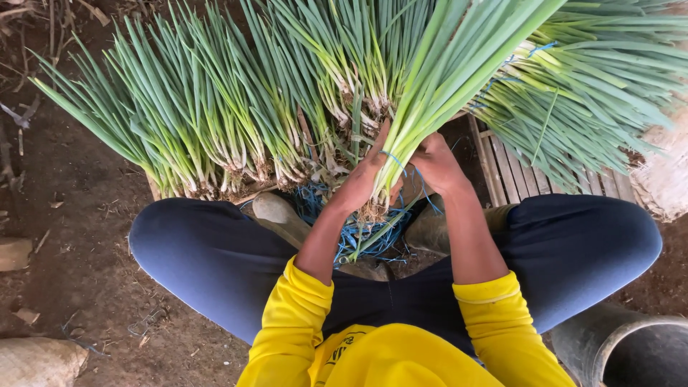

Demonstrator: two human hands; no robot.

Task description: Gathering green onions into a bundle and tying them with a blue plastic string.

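Right between the hands stands a spring onion bunch (430,107), roots down, long axis rising up and away to the right. Left hand (362,183) and right hand (436,166) both close around its base, pinching blue string (393,159) there.

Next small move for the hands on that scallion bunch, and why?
Probably pull the blue string snug around the bunch: the left hand and right hand both grip its white base, and the string only loops loosely there.
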